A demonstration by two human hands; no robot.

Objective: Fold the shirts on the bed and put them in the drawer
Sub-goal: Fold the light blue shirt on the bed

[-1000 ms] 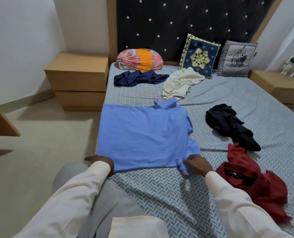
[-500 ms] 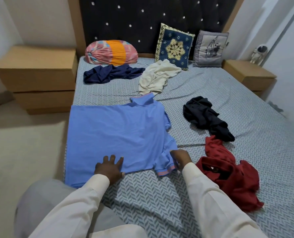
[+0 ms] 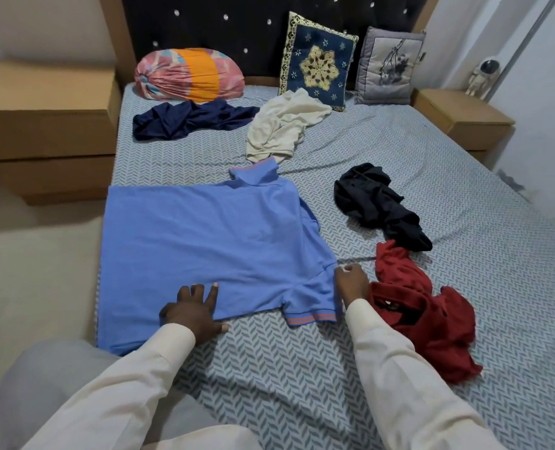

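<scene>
Now | left hand (image 3: 193, 311) flat on blue shirt (image 3: 204, 235) hem | right hand (image 3: 352, 284) pinches sleeve (image 3: 315, 297)

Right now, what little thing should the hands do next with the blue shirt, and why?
Probably fold the sleeve over onto the shirt's body. The blue shirt lies spread flat on the bed. The left hand presses flat on its near hem, steadying it. The right hand, fingers curled, seems to pinch that sleeve's outer edge, so it looks ready to swing inward.
</scene>
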